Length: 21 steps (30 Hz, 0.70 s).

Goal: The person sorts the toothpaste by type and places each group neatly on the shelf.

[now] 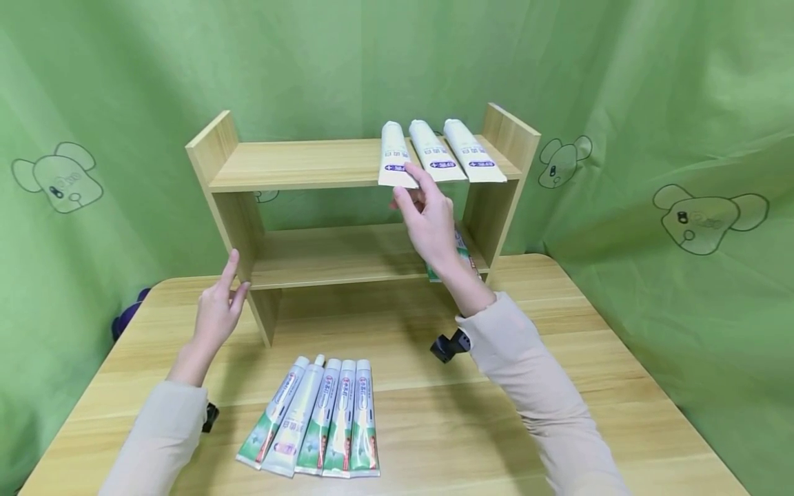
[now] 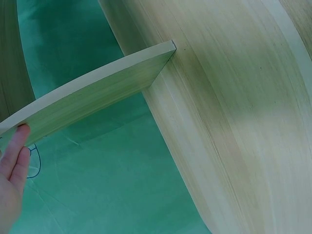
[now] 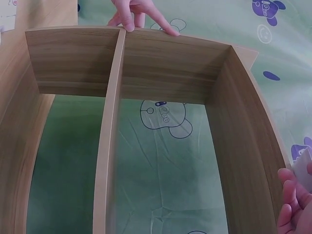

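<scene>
My right hand (image 1: 428, 220) is at the front edge of the top shelf, pinching the flat end of a white toothpaste tube (image 1: 393, 148) between thumb and index finger. Two more white tubes, a middle one (image 1: 431, 148) and a right one (image 1: 473, 148), lie beside it. My left hand (image 1: 217, 306), fingers extended, touches the left side panel of the wooden rack (image 1: 232, 213). The right wrist view shows that left hand (image 3: 139, 12) on the panel's edge, and the right fingers (image 3: 288, 195) at the tube's end (image 3: 304, 170).
On the table (image 1: 527, 413) in front of the rack, several toothpaste tubes (image 1: 325, 420) lie side by side, mostly green and white. Partly hidden behind my right forearm, green-and-white packaging (image 1: 462, 248) lies on the middle shelf (image 1: 335, 251). Green curtains (image 1: 651, 289) surround the table.
</scene>
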Available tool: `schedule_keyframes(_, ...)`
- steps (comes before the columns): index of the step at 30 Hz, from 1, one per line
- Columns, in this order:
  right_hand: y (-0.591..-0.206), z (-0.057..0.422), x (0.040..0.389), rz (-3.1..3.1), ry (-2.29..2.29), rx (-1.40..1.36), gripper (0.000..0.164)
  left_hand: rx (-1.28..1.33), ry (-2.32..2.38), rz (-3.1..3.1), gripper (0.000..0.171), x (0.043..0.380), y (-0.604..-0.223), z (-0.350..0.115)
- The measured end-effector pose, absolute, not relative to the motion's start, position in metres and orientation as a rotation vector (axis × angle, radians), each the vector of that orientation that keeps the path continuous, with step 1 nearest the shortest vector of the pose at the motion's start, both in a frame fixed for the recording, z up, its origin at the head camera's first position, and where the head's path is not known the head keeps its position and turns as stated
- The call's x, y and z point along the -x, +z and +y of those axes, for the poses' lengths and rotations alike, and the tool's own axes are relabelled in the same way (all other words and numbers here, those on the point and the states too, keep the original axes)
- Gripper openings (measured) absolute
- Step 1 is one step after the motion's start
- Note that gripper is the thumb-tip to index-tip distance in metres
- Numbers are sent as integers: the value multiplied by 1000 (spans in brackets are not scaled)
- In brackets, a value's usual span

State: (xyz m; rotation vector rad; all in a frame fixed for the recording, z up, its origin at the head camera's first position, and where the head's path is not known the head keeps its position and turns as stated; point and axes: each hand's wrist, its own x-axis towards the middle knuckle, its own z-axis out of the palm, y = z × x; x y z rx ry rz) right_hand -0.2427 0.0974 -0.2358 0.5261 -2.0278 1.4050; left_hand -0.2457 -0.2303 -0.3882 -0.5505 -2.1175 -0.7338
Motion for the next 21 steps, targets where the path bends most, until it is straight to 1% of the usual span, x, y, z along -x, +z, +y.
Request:
schedule_keyframes(8,-231,94,243,-2031,1450,-525,34,547,-737,-2125,83,246,-389,-231)
schedule_keyframes(14,-214,87,223,-2084,1517,-501,33,557,-746,-2110,83,246,-387,-230)
schedule_keyframes(17,-217,88,228,-2065,1540,-506,33,558,-742,-2107,83,246,-388,-230)
schedule_keyframes(21,-233,95,241,-2026,1560,-547,36,559,-741,-2106,82,246,-389,-231)
